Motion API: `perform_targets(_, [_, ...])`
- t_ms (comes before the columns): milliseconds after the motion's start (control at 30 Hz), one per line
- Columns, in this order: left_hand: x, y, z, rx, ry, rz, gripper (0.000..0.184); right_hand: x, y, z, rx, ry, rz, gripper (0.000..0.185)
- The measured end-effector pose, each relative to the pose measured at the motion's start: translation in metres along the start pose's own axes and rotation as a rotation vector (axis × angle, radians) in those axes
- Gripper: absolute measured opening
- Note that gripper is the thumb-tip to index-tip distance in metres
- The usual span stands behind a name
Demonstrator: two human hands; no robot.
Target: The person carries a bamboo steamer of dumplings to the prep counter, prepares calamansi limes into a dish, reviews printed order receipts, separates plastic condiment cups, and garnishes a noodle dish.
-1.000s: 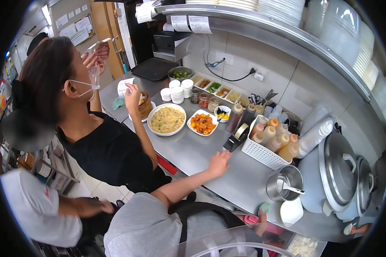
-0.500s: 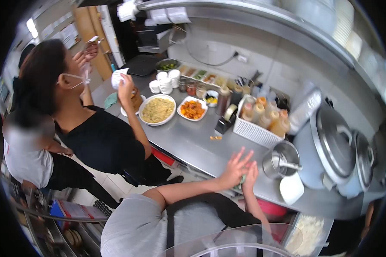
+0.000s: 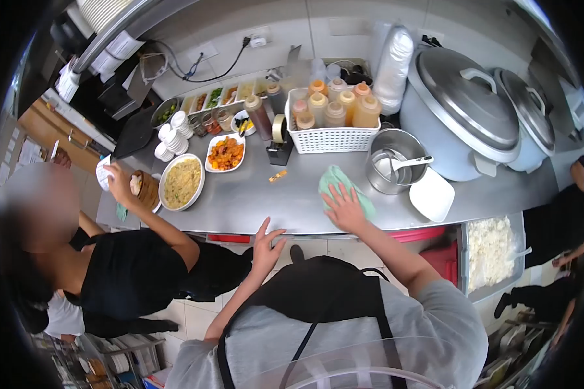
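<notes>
My right hand point(image 3: 346, 206) lies with fingers spread flat on a green cloth point(image 3: 331, 176), pressing it to the steel counter point(image 3: 253, 204). My left hand point(image 3: 266, 249) is in the air just off the counter's front edge, fingers apart and holding nothing. Right of the cloth stands a steel pot point(image 3: 377, 178) with a white-handled utensil point(image 3: 409, 163) in it. A white square dish point(image 3: 433, 196) sits beside the pot. A small orange-yellow scrap point(image 3: 278, 176) lies on the counter left of the cloth, near a tape dispenser point(image 3: 279, 150).
A white basket point(image 3: 334, 141) of sauce bottles stands at the back. Large lidded pots point(image 3: 461, 97) are at the right. Noodles point(image 3: 182, 183) and an orange dish point(image 3: 226, 154) sit left. A co-worker point(image 3: 136, 266) holds a paper slip there. A rice-filled tub point(image 3: 491, 253) is front right.
My view has turned right. My hands, together with the cloth between them before, have come apart; the right one now presses the cloth onto the counter.
</notes>
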State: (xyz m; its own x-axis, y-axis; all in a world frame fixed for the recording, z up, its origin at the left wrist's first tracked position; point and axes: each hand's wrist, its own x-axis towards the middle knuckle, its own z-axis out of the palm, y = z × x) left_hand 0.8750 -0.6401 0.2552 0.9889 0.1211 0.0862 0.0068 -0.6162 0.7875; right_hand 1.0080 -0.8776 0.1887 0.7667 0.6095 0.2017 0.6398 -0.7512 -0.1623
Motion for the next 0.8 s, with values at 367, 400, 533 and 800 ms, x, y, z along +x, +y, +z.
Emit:
perform_targets(367, [0.039, 0.016, 0.012, -0.080, -0.126, 0.054, 0.020, 0.037, -0.061, 0.065, 0.287, 0.035, -0.119, 0.045])
perform_targets(400, [0.044, 0.025, 0.017, -0.091, -0.160, 0.077, 0.020, 0.023, -0.071, 0.051, 0.423, 0.015, -0.191, 0.043])
perform_targets(533, [0.060, 0.037, 0.040, -0.080, -0.254, 0.178, 0.020, -0.041, -0.046, 0.020, 0.395, 0.068, -0.327, 0.044])
perform_targets(800, [0.073, 0.044, 0.082, -0.129, -0.359, 0.230, 0.019, -0.184, 0.042, -0.028, 0.119, 0.284, 0.370, 0.053])
